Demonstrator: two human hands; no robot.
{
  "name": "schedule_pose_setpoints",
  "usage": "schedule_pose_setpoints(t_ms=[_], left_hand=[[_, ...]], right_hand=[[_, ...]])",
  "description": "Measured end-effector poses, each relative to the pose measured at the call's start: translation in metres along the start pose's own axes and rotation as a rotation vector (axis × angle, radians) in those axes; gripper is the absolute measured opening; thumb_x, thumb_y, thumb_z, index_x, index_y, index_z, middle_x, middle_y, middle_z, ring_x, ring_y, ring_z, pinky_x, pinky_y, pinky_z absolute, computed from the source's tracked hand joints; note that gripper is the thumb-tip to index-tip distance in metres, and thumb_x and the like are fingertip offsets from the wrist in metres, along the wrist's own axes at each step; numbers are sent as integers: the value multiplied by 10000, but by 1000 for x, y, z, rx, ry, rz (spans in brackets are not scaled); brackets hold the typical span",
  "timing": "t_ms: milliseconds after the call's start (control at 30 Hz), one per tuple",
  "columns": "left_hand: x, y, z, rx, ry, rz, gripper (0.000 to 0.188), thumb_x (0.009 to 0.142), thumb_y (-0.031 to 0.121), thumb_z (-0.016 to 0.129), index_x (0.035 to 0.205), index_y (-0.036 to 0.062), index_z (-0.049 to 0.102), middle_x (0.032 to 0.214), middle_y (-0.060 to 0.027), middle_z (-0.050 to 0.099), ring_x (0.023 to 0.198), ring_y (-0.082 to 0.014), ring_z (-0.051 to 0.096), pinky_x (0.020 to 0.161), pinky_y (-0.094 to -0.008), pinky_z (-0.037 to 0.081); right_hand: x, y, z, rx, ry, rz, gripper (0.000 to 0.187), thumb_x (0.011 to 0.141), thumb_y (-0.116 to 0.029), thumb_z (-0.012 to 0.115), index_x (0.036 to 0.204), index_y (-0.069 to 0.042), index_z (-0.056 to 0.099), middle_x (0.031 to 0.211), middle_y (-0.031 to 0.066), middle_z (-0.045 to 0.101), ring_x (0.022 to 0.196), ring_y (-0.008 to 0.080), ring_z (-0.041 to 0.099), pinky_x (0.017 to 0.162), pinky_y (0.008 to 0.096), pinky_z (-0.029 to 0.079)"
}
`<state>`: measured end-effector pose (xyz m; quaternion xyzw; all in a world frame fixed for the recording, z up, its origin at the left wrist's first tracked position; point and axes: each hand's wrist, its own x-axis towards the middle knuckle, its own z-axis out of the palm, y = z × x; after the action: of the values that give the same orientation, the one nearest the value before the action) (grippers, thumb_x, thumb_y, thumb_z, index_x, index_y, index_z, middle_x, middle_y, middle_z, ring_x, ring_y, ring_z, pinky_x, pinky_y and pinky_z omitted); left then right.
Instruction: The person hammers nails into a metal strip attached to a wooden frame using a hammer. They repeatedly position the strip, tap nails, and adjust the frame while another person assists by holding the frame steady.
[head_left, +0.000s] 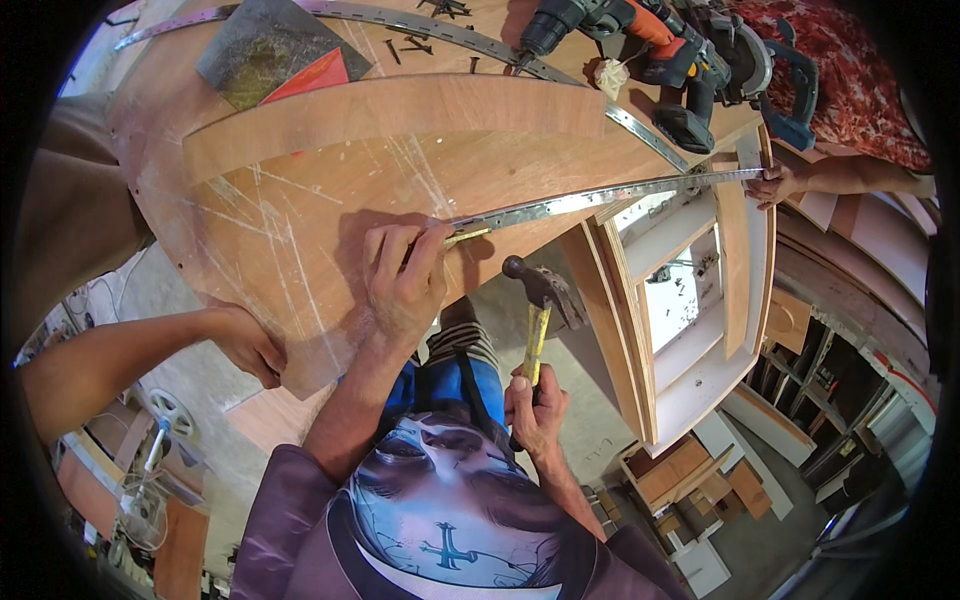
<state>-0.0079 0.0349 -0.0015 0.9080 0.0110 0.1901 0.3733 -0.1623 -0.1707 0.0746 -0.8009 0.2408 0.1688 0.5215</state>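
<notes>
In my right hand (538, 412) is a claw hammer (540, 295), its yellow handle gripped low and its head up near the board's edge. My left hand (405, 280) rests on the wooden board (290, 235) with its fingers curled at the near end of a long perforated metal strip (580, 203). A short, slim yellow piece (468, 237) sticks out beside those fingertips; its kind is unclear. The strip runs right to another person's hand (775, 186), which holds its far end. At the left, a different person's hand (250, 342) grips the board's corner.
A curved plywood piece (400, 118) lies across the board, near a dark square plate (280, 55). Beyond are loose screws (415, 45), a second metal strip (480, 42) and a cordless drill (590, 25). A white-and-wood frame (645, 290) stands to the right; a fan (145, 510) is lower left.
</notes>
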Motion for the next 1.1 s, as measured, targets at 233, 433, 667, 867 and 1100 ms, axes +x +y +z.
schedule_pose_setpoints(t_ms=[233,433,667,867,1100], left_hand=[[0,-2,1,11,11,30,291,811,-24,801,1081,86,805,933,-67,627,949,-299,628,871,-430,534],[0,-4,2,-18,13,39,319,792,-19,801,1096,76,801,941,-70,625,958,-300,634,883,-436,532],[3,-3,-1,-13,-29,38,309,807,-23,789,1097,83,806,933,-53,625,957,-286,633,899,-427,524],[6,-8,-4,-62,-9,63,381,769,-96,794,1112,69,810,951,-84,666,946,-321,648,848,-435,553],[-4,-18,-23,13,-11,43,344,763,-53,817,1079,81,805,986,-69,667,989,-314,681,888,-436,589]], right_hand=[[6,-3,9,-55,-46,-119,271,1144,-267,618,1069,-7,633,607,13,627,477,70,578,452,256,430],[4,-66,-5,-33,36,-375,334,1157,-310,581,1011,-10,604,602,19,624,486,88,592,462,255,446],[33,-53,7,-87,-1,-587,394,1152,-338,501,907,-31,536,589,29,602,504,150,617,482,302,473],[-2,24,6,-326,87,-222,311,1142,-269,517,981,-13,588,598,46,567,526,151,602,503,326,471],[-21,38,8,-309,-47,-89,308,1131,-266,602,954,-18,560,611,138,562,510,255,599,512,392,474]])
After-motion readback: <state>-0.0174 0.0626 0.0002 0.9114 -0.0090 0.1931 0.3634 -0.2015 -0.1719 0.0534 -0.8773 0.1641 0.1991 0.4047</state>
